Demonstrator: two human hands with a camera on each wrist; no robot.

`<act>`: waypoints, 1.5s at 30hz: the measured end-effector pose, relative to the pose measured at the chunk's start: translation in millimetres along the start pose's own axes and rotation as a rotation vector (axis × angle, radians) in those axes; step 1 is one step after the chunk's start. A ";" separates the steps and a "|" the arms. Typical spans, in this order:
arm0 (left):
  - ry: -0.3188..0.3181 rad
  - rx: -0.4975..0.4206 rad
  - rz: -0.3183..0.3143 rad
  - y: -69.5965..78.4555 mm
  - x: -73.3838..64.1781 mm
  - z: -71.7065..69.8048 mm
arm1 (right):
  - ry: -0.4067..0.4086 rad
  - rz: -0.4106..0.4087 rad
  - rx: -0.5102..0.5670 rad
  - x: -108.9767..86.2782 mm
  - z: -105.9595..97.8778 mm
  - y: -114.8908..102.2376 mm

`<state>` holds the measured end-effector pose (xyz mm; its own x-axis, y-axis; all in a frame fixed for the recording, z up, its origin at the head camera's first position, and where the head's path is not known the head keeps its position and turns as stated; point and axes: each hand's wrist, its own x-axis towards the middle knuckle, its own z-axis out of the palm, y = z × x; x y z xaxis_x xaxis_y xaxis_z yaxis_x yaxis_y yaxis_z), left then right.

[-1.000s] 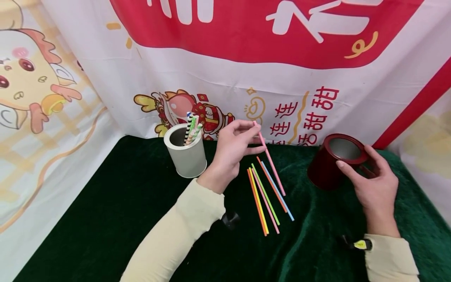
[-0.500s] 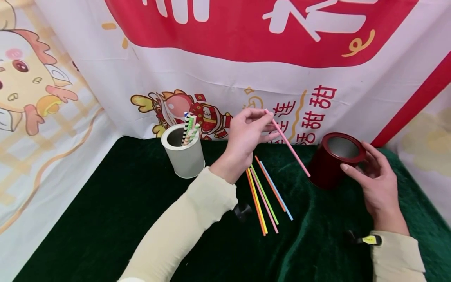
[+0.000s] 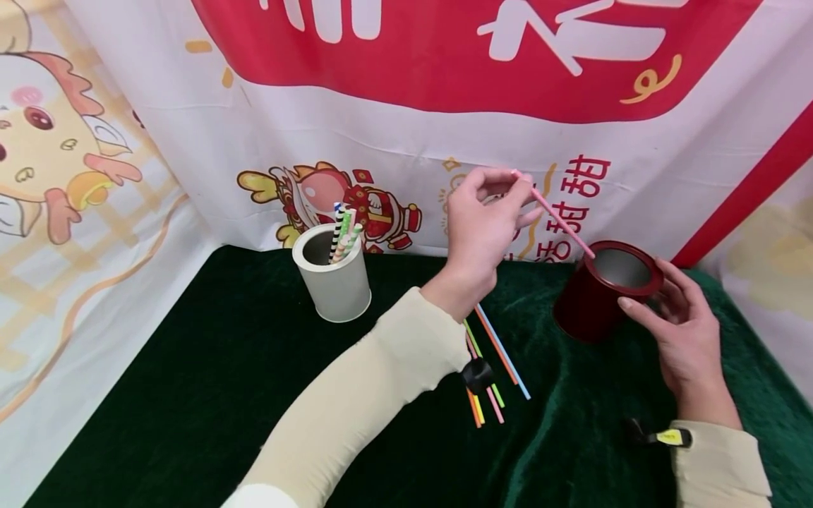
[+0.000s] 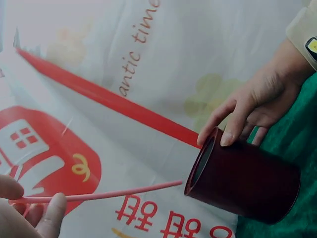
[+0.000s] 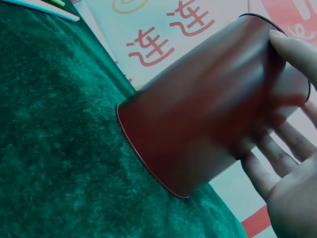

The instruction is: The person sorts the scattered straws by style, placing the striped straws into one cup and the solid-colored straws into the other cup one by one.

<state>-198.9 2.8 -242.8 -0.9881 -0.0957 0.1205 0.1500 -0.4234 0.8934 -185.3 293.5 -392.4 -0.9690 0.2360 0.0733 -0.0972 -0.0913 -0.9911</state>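
One pink straw (image 3: pixel 565 224), pinched in the left hand (image 3: pixel 483 226), has its free tip near ten o'clock on the red cup (image 3: pixel 584 310), which the right hand (image 3: pixel 689 339) grips from four o'clock. Loose straws (image 3: pixel 502 353) lie at the cup's eight on the desk (image 3: pixel 254 367); striped straws (image 3: pixel 346 224) lean inside a grey cup (image 3: pixel 336 289) at nine.

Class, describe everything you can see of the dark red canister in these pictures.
The dark red canister is a smooth, plain-sided cylinder with an open top, a broad rim, a grey inner wall and a thin edge round its base. Its shiny side looks like painted metal. It stands upright on the green cloth. The right hand holds it near the top, with the thumb at the rim. Its inner floor cannot be seen.
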 end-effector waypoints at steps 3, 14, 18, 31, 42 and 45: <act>0.004 -0.002 0.031 -4.8 -1.5 10.1 | 0.011 0.008 -0.019 0.0 0.1 -0.3; -0.053 0.031 0.035 -31.9 -5.1 27.5 | 0.038 0.015 -0.048 0.8 -2.2 -2.3; -0.090 0.104 0.058 -43.5 -6.1 28.8 | 0.041 0.013 -0.040 0.4 -2.8 -1.4; -0.127 0.396 0.066 -76.4 -4.9 36.7 | 0.048 0.024 -0.064 1.0 -1.3 1.3; -0.134 0.488 0.069 -99.6 -3.4 40.0 | 0.063 0.018 -0.063 1.6 3.6 1.2; -0.140 0.500 0.047 -103.4 -3.3 39.9 | 0.063 0.016 -0.063 1.1 4.6 2.9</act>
<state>-212.5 82.8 -318.3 -0.9810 0.0316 0.1917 0.1933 0.0634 0.9791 -187.7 289.0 -394.6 -0.9539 0.2954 0.0523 -0.0654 -0.0347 -0.9973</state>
